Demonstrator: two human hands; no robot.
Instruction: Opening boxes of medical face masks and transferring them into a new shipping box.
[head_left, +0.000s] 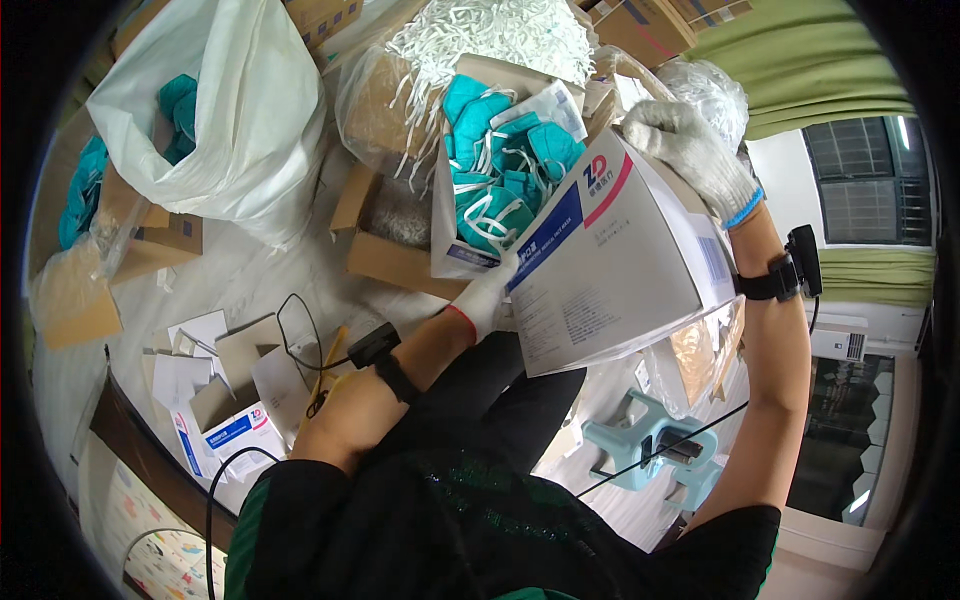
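Note:
A large white carton (610,280) with a blue and pink stripe is held tilted in front of me. My right hand (675,150), in a white knit glove with a blue cuff, grips its upper far edge. My left hand (487,298), gloved with a red cuff, holds the carton's lower left corner; some of its fingers are hidden. Against the carton's left side stands an open white box (441,225) full of teal face masks (515,165) with white straps. A small white packet (545,108) lies on the masks.
White straps (490,40) are heaped at the back. A white woven sack (245,130) with teal masks stands at left, and a brown carton (375,260) sits beside the mask box. Flattened white cartons (225,390) lie lower left. Blue stools (640,435) stand at right.

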